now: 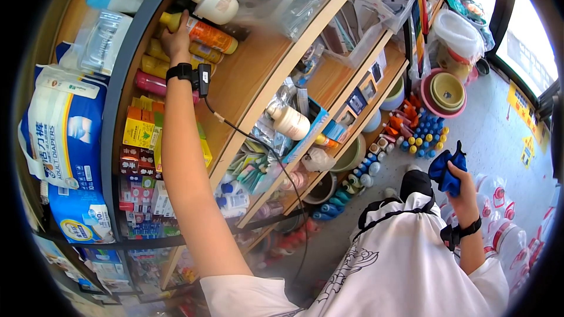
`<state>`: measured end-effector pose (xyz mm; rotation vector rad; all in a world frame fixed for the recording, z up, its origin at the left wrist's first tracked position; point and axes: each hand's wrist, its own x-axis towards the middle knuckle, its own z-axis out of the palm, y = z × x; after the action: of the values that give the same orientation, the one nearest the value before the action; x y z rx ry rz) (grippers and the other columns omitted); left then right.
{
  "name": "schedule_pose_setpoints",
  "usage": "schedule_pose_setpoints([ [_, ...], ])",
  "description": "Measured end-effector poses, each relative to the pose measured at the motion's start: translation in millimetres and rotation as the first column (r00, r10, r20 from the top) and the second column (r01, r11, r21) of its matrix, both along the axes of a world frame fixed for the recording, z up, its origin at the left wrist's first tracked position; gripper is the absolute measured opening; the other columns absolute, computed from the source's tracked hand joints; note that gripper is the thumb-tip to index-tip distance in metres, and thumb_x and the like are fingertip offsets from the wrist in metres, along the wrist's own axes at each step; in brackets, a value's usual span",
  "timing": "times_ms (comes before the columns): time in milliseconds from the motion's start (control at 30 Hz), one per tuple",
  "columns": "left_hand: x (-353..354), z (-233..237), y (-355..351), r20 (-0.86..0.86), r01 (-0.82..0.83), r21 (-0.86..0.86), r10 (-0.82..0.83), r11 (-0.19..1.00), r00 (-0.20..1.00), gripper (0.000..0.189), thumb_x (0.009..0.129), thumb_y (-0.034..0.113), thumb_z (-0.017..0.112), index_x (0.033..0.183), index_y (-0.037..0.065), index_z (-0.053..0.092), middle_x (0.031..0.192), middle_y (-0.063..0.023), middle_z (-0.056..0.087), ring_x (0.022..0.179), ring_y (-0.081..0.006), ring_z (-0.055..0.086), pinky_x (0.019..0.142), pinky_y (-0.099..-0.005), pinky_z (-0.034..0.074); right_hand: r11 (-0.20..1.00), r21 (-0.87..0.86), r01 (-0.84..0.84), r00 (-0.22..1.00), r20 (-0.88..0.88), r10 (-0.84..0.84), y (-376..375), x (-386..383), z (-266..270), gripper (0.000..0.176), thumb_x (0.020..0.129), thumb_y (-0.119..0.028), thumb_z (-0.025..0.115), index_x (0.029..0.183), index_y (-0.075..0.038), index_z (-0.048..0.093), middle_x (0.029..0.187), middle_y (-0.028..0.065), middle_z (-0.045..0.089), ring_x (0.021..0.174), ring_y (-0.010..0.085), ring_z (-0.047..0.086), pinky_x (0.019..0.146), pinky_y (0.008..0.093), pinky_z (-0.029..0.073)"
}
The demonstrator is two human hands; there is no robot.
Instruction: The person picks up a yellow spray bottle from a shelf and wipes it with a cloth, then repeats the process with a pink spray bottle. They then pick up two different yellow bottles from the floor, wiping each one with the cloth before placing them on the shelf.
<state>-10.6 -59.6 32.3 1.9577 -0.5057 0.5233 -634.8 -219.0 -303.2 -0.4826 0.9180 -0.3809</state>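
Note:
My left hand (pixel 177 40) reaches onto the upper shelf, its fingers around a yellow-capped bottle (pixel 170 21) at the back. Right beside it lies an orange spray can (pixel 212 36), with more yellow bottles (pixel 154 66) below and a white pump bottle (pixel 216 5) above. A pink bottle (pixel 150 83) is under my wrist. Down at the right, my right hand (pixel 463 185) is closed on a bunched dark blue cloth (pixel 447 170), held over the floor next to large clear water bottles (pixel 510 239).
Boxes (pixel 141 127) and a diaper pack (pixel 73 129) stand on the left shelving. Shelf edges (pixel 282 91) run diagonally through the middle. Stacked basins (pixel 446 91) and rows of blue bottles (pixel 432 124) stand on the floor. A cable (pixel 276 155) hangs from my left wrist.

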Motion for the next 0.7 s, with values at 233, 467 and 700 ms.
schedule_pose_setpoints([
  [233, 18, -9, -8, 0.181, -0.170, 0.077, 0.154, 0.982, 0.971, 0.069, 0.072, 0.051, 0.083, 0.105, -0.008, 0.070, 0.102, -0.0198, 0.071, 0.087, -0.0262, 0.071, 0.074, -0.0349, 0.057, 0.998, 0.052, -0.028, 0.999, -0.018, 0.029, 4, 12, 4, 0.030, 0.091, -0.017, 0.064, 0.117, -0.002, 0.058, 0.100, 0.0075, 0.070, 0.088, 0.0177, 0.070, 0.077, 0.0271, 0.053],
  [467, 23, -22, -7, 0.076, -0.194, 0.004, 0.194, 0.981, 0.978, 0.069, 0.071, 0.050, 0.084, 0.102, -0.009, 0.070, 0.102, -0.0214, 0.072, 0.092, -0.0303, 0.070, 0.085, -0.0380, 0.052, 0.998, 0.066, 0.000, 0.995, -0.100, 0.006, -2, 15, -4, 0.030, 0.087, -0.023, 0.070, 0.111, -0.008, 0.060, 0.094, 0.0020, 0.069, 0.082, 0.0120, 0.066, 0.073, 0.0246, 0.049],
  [700, 27, -47, 7, 0.164, 0.010, 0.102, -0.027, 0.995, 0.986, 0.039, 0.081, 0.025, 0.079, 0.098, -0.008, 0.070, 0.095, -0.0142, 0.070, 0.080, -0.0212, 0.066, 0.069, -0.0316, 0.050, 0.998, 0.053, 0.015, 0.994, -0.110, -0.009, -4, 14, -13, 0.028, 0.086, -0.023, 0.071, 0.108, -0.009, 0.061, 0.092, 0.0008, 0.069, 0.082, 0.0120, 0.065, 0.073, 0.0253, 0.048],
])
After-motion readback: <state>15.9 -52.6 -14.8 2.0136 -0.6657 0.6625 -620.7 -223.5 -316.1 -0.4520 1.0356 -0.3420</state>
